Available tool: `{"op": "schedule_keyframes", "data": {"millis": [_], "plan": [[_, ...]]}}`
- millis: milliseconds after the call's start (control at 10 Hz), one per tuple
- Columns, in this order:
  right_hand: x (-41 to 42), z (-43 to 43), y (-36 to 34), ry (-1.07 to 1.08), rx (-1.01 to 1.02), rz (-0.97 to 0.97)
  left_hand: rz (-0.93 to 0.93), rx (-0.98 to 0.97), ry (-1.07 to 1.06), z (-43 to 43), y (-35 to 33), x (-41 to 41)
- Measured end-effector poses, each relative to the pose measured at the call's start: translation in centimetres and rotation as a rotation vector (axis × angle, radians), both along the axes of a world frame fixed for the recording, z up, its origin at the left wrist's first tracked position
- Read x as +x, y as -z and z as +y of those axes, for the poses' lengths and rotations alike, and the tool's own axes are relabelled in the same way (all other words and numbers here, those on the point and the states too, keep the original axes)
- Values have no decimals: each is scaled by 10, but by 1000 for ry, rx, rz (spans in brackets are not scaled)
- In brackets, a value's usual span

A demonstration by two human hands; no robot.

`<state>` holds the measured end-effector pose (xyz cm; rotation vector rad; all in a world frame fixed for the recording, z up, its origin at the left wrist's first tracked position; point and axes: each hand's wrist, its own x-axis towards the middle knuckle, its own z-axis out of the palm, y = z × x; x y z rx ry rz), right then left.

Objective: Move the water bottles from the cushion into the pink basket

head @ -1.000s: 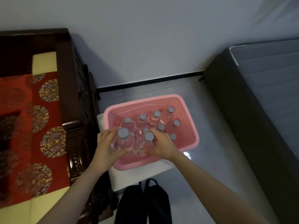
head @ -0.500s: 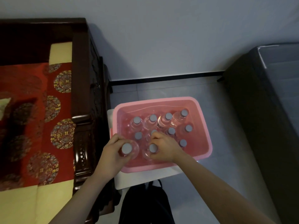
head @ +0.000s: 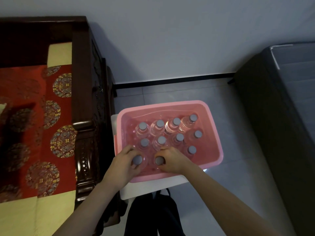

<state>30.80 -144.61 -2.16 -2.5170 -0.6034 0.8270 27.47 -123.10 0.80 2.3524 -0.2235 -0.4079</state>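
The pink basket (head: 215, 133) sits on a white stand beside the wooden sofa. Several clear water bottles with grey caps (head: 159, 123) stand upright inside it in rows. My left hand (head: 121, 165) grips one bottle (head: 137, 159) at the basket's near-left corner, fingers curled round its shoulder. My right hand (head: 171, 160) grips another bottle (head: 159, 160) just to the right of it. Both bottles are low inside the basket, next to each other. The red patterned cushion (head: 56, 120) lies on the sofa at left; no bottles show on its visible part.
A dark carved wooden sofa arm (head: 85, 133) stands between cushion and basket. A dark bed frame (head: 276, 133) fills the right side. A black bag (head: 153, 213) lies on the tiled floor below the white stand (head: 150, 186). The wall is close behind.
Both hands have lowered their two bottles from above the basket's near edge down into its front row. The view shifted a little.
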Motion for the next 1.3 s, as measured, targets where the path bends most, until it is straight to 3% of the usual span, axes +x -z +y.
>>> {"op": "schedule_keyframes", "data": {"millis": [400, 800, 1300], "plan": [[1, 4, 10, 141, -80, -183, 19, 89, 146, -4, 5, 14], [11, 4, 1, 63, -154, -135, 24, 525, 278, -17, 13, 27], [6, 9, -1, 100, -161, -54, 196, 543, 347, -14, 37, 31]]}}
